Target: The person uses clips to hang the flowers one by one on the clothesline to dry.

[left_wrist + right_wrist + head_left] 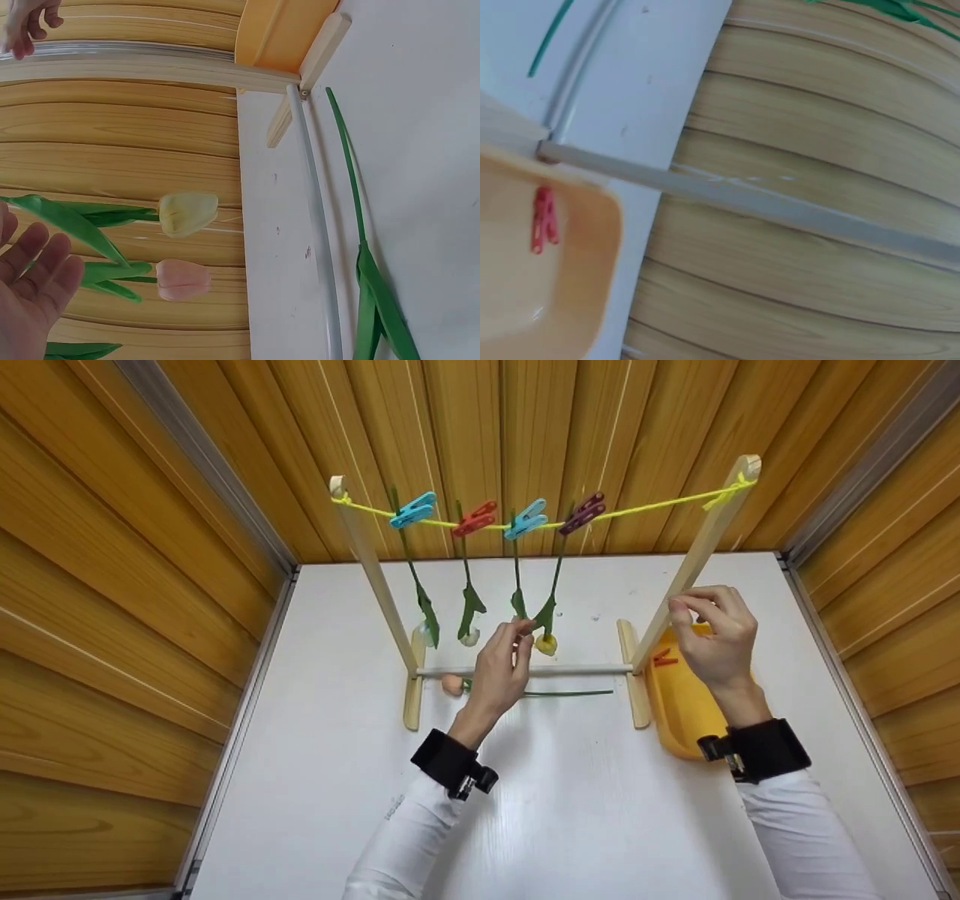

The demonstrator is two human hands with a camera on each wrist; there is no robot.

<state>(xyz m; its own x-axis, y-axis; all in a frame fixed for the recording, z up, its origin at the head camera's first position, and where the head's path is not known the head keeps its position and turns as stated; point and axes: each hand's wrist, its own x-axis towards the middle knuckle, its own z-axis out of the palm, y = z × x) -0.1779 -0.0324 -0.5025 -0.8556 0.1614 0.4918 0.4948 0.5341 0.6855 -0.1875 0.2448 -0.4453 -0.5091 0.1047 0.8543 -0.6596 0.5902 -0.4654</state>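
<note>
Where the head camera looks down on the white table, a small wooden drying rack stands across its far half, a yellow string stretched between its two leaning posts. Four artificial tulips hang head-down from the string, each held by a clothespin: a blue one, a red one, a second blue one and a purple one. The stems are thin and dark green, with long leaves just above the pale blooms. The left hand reaches up between the third and fourth flowers, its fingertips at a green leaf of the yellow tulip; whether it pinches the leaf or only touches it cannot be told. The right hand has its fingers curled against the rack's right post. A fifth tulip, pinkish, lies flat on the table just near of the rack's low crossbar. An orange tray sits right of the rack with a red clothespin inside.

In the left wrist view, the left hand's fingers are loosely spread, close to green leaves, with the yellow bloom and a pink bloom hanging just beside. The lying tulip's stem runs along the crossbar.

In the right wrist view, the hand itself is out of sight; the tray holds its red clothespin.
</note>
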